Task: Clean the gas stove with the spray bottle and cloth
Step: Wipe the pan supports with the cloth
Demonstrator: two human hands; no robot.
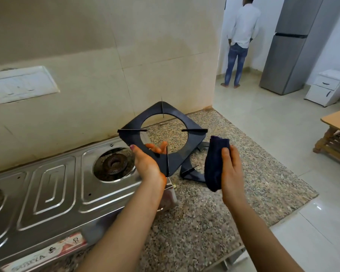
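The steel gas stove (53, 185) lies on the speckled granite counter (204, 213), its right burner (114, 163) bare. My left hand (147, 161) grips a black square pan support (194, 142) by its near left edge and holds it tilted above the stove's right end. My right hand (231, 171) grips a folded dark blue cloth (214, 165) just right of that support. A second black pan support (192, 173) lies flat on the counter, partly hidden behind the cloth. No spray bottle is in view.
A tiled wall with a white switch plate (18, 85) backs the counter. Beyond the counter's right edge are a tiled floor, a wooden table (336, 134), a grey fridge (294, 46), a white cabinet (328, 87) and a person (239, 40) standing facing away.
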